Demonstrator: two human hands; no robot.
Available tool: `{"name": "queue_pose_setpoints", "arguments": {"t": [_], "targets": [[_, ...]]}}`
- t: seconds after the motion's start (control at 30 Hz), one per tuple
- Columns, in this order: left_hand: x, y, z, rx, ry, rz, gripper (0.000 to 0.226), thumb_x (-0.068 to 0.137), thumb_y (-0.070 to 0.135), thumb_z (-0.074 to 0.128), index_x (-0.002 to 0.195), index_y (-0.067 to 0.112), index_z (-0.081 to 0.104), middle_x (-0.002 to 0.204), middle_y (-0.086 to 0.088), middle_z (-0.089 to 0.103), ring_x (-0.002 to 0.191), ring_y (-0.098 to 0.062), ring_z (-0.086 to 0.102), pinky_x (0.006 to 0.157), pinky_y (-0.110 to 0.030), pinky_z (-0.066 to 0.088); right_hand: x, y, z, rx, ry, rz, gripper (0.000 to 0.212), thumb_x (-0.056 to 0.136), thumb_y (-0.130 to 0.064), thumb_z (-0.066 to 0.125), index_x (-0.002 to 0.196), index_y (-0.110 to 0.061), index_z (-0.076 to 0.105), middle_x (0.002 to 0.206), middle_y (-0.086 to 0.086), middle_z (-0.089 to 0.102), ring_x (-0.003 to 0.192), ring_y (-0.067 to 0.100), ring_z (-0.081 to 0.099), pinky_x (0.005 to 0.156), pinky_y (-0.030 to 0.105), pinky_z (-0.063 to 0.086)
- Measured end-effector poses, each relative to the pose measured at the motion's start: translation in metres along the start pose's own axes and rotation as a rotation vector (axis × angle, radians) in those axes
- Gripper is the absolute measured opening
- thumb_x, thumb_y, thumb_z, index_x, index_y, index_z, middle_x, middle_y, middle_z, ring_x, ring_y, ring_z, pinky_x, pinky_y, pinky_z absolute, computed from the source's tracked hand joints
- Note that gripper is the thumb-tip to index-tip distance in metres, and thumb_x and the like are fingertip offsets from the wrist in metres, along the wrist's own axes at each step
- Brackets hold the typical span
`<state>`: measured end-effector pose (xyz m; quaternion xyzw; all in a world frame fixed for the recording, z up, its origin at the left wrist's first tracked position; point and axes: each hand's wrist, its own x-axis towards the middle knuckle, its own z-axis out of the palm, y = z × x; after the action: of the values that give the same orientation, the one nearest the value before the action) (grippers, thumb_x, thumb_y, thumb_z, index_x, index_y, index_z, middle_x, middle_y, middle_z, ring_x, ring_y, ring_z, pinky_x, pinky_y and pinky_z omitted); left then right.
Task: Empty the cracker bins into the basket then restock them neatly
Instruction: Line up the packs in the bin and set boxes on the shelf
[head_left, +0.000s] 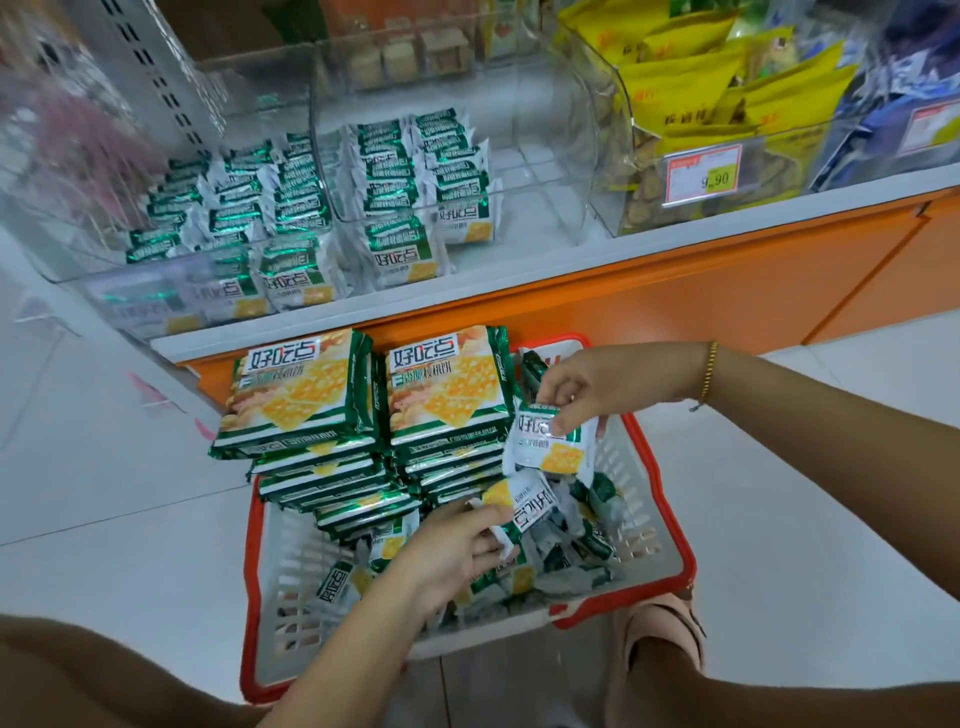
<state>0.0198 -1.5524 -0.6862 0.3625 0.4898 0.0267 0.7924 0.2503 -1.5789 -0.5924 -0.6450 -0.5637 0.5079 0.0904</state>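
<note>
- Head view: the basket (291, 571) sits on the floor (130, 493) below the shelf (519, 273), with two stacks of large cracker packs (301, 395) at its far end and loose small packets (587, 540) in its bottom.
- Of the two hands, the left hand (452, 551), low in the basket, pinches one packet (530, 506).
- The right hand (597, 384) pinches another packet (550, 441) above the basket's right side.
- The left clear bin (67, 228) and the middle clear bin (545, 182) hold rows of small packets.
</note>
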Motion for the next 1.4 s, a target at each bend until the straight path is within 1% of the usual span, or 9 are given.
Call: {"name": "queue_pose_setpoints", "arguments": {"t": [0.1,0.3,0.43,0.63,0.77,0.97,1.2,1.3,1.4], "targets": [[-0.026,0.028,0.002,-0.111,-0.019,0.047,0.021,0.077,0.003,0.068,0.095,0.003,0.056,0.092,-0.007,0.061,0.079,-0.018,0.062,0.073,-0.030,0.058,-0.007,-0.016,-0.009,0.334,0.080,-0.037,0.024,0.090,-0.020,0.062,0.112,-0.010,0.060,0.074,-0.013,0.069,0.068,0.001,0.064,0.065,0.018,0.054],[-0.060,0.074,-0.009,0.083,0.100,0.108,0.041,0.069,0.023,0.075,0.105,0.010,0.064,0.092,0.000,0.052,0.069,-0.014,0.043,0.060,-0.024,0.039,-0.014,-0.046,-0.010,0.775,0.094,-0.097,0.044,0.082,-0.019,0.062,0.112,0.013,0.060,0.111,0.017,0.068,0.089,0.015,0.068,0.068,0.019,0.055],[-0.073,0.094,-0.014,0.024,0.033,0.221,0.043,0.070,0.016,0.072,0.109,0.002,0.060,0.116,-0.006,0.058,0.072,-0.016,0.068,0.058,-0.020,0.053,-0.020,-0.068,-0.006,0.857,0.140,-0.180,0.040,0.076,-0.021,0.065,0.108,0.003,0.065,0.119,0.018,0.065,0.100,0.021,0.064,0.081,0.027,0.058],[-0.079,0.125,-0.011,0.024,-0.050,0.402,0.034,0.089,-0.001,0.058,0.122,-0.004,0.052,0.120,-0.018,0.064,0.092,-0.025,0.071,0.071,-0.025,0.058,-0.020,-0.086,-0.008,0.743,0.224,-0.258,0.048,0.074,-0.024,0.069,0.110,0.007,0.062,0.116,0.020,0.066,0.101,0.027,0.058,0.096,0.035,0.046],[-0.082,0.146,0.002,-0.116,-0.070,0.468,0.013,0.094,-0.001,0.047,0.099,-0.006,0.058,0.111,-0.024,0.067,0.088,-0.027,0.070,0.072,-0.031,0.060,-0.015,-0.098,-0.013,0.680,0.372,-0.264,0.045,0.069,-0.029,0.071,0.101,0.002,0.064,0.101,0.019,0.068,0.088,0.021,0.059,0.079,0.023,0.051],[-0.091,0.166,0.013,-0.184,-0.053,0.620,0.030,0.088,0.036,0.050,0.104,0.014,0.064,0.098,-0.008,0.074,0.087,-0.022,0.072,0.071,-0.032,0.060,-0.012,-0.113,-0.032,0.433,0.563,-0.279,0.040,0.059,-0.045,0.076,0.074,-0.012,0.061,0.062,-0.003,0.051,0.058,0.008,0.045,0.060,0.018,0.038],[-0.090,0.189,0.019,-0.127,-0.059,0.730,0.045,0.075,0.043,0.057,0.106,0.012,0.062,0.097,-0.007,0.074,0.090,-0.020,0.071,0.078,-0.031,0.059,0.002,-0.119,-0.060,0.456,0.378,-0.249,0.085,0.061,-0.056,0.073,0.126,-0.004,0.053,0.103,0.011,0.063,0.090,0.011,0.063,0.077,0.029,0.055],[-0.084,0.209,0.029,-0.034,-0.012,0.774,0.040,0.087,0.043,0.052,0.108,0.011,0.064,0.099,-0.011,0.073,0.088,-0.022,0.071,0.079,-0.031,0.058,0.006,-0.123,-0.077,0.437,0.435,-0.327,0.078,0.076,-0.054,0.067,0.123,0.007,0.053,0.084,0.019,0.056,0.075,0.014,0.060,0.076,0.031,0.057],[-0.074,0.237,0.037,0.055,0.040,0.803,0.032,0.092,0.041,0.052,0.100,0.013,0.067,0.091,-0.008,0.074,0.085,-0.021,0.072,0.075,-0.031,0.059,0.012,-0.124,-0.097,0.466,0.453,-0.362,0.053,0.078,-0.043,0.068,0.116,-0.006,0.060,0.107,0.021,0.067,0.097,0.030,0.065,0.086,0.037,0.056]]}}
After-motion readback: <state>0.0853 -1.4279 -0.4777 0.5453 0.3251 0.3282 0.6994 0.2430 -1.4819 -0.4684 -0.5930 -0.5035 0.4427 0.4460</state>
